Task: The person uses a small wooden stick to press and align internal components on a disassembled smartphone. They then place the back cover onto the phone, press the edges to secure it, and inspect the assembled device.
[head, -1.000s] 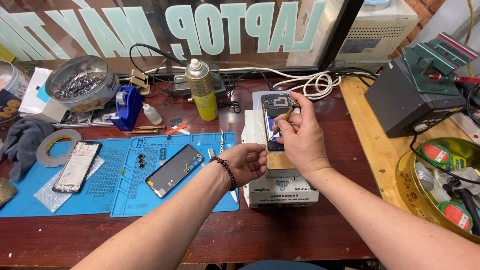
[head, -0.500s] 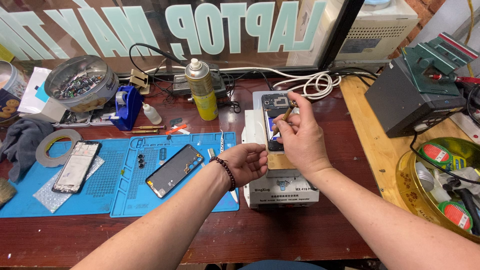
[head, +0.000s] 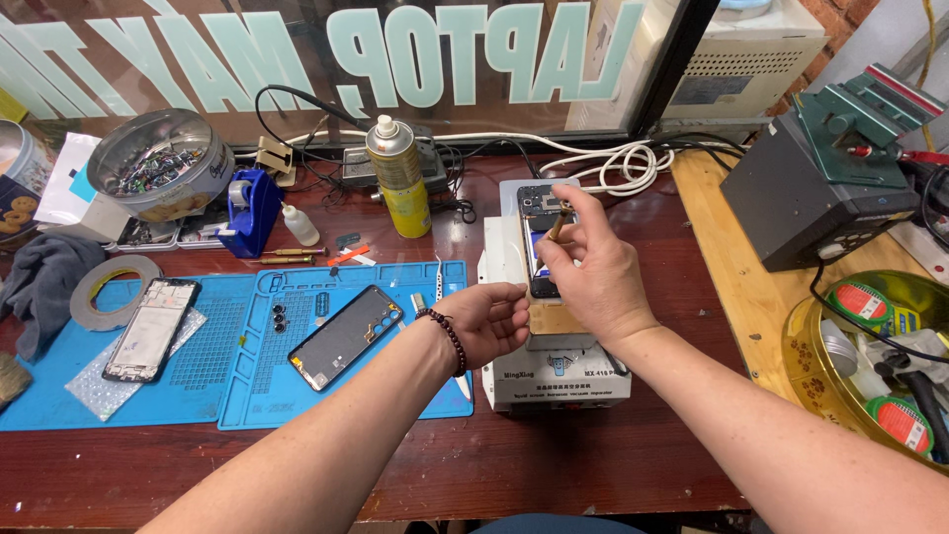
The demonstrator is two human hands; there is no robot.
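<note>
Opened phone (head: 542, 242) flat on white heating machine (head: 554, 376), mid-tabletop. Right hand (head: 593, 282) grip pinched on thin tool (head: 560, 223) at phone's upper end. Left hand (head: 484, 321) curled against phone's lower left edge. Spray can (head: 397, 176) behind; blue mat (head: 237, 386) with phone screen (head: 346, 336) left.

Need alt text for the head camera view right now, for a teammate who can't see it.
Both hands work on an opened phone lying on a white heating machine: the right hand holds a thin tool to it, and the left hand steadies its lower edge. To the left, a blue mat holds a phone frame and a screen; a yellow spray can stands behind.
</note>
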